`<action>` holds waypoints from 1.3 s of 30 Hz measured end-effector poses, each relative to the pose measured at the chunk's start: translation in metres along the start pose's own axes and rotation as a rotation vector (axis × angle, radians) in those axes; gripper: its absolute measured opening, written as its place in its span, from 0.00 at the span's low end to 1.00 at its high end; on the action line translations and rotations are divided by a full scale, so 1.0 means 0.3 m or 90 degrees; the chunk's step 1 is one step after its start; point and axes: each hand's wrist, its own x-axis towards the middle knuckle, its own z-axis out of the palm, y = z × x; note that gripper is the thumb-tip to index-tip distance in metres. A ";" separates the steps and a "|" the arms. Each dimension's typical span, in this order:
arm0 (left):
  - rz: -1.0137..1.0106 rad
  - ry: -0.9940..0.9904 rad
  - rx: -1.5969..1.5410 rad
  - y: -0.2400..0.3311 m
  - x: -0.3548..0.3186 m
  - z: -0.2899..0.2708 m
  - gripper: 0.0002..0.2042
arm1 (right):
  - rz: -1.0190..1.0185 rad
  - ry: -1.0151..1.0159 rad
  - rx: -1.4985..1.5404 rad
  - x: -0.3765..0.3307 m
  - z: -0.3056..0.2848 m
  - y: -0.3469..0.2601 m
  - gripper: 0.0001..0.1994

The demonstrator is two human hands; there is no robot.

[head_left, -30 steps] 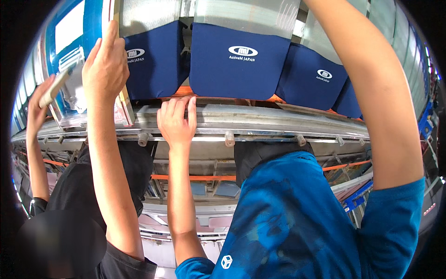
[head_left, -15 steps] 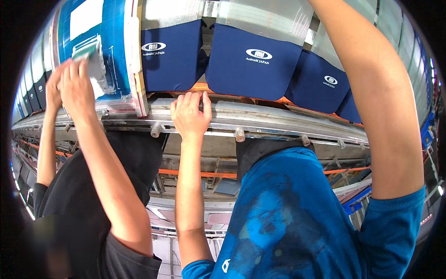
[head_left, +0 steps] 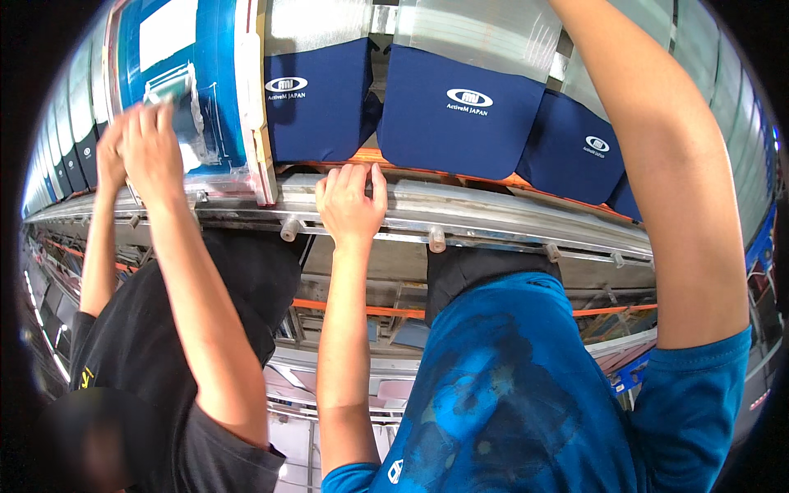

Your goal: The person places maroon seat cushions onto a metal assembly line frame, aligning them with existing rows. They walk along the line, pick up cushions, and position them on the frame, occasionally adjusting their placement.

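Note:
My left hand (head_left: 352,201) rests on the long metal rail (head_left: 460,201) in front of me, its fingers bent over the far side and the thumb held apart. The fingertips are hidden. Just beyond it lie dark navy cloth panels (head_left: 460,111) with a white printed mark, in a row along the rail. My right forearm (head_left: 666,164) reaches up and leaves the picture at the top, so my right hand is out of sight.
At my left, a co-worker's two hands (head_left: 148,152) work at a blue framed screen (head_left: 220,107) with a flat greenish tool (head_left: 170,92). The co-worker's black sleeve (head_left: 226,423) is close to my left arm. Metal knobs (head_left: 436,238) stick out below the rail.
The whole view has shifted, so the rail, panels and screen sit slightly farther right. My left hand stays on the rail, and the co-worker's hands remain at the screen.

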 end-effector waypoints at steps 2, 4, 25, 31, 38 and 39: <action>0.000 -0.003 0.002 -0.001 -0.004 0.001 0.07 | 0.001 -0.001 -0.007 0.002 -0.001 0.002 0.31; -0.008 -0.014 -0.005 0.000 -0.009 0.001 0.07 | 0.001 -0.003 -0.013 -0.002 -0.015 -0.004 0.30; -0.030 0.028 -0.045 0.007 -0.025 -0.037 0.08 | 0.011 -0.025 -0.062 -0.006 -0.019 0.004 0.32; -0.023 -0.001 -0.038 -0.003 -0.032 -0.028 0.09 | 0.011 -0.030 -0.089 -0.020 -0.004 0.009 0.30; -0.009 0.057 -0.079 -0.009 -0.065 -0.005 0.08 | 0.001 -0.096 -0.198 -0.026 -0.038 -0.023 0.30; -0.005 0.076 -0.072 -0.005 -0.057 -0.030 0.08 | 0.011 -0.091 -0.173 -0.027 -0.023 -0.019 0.30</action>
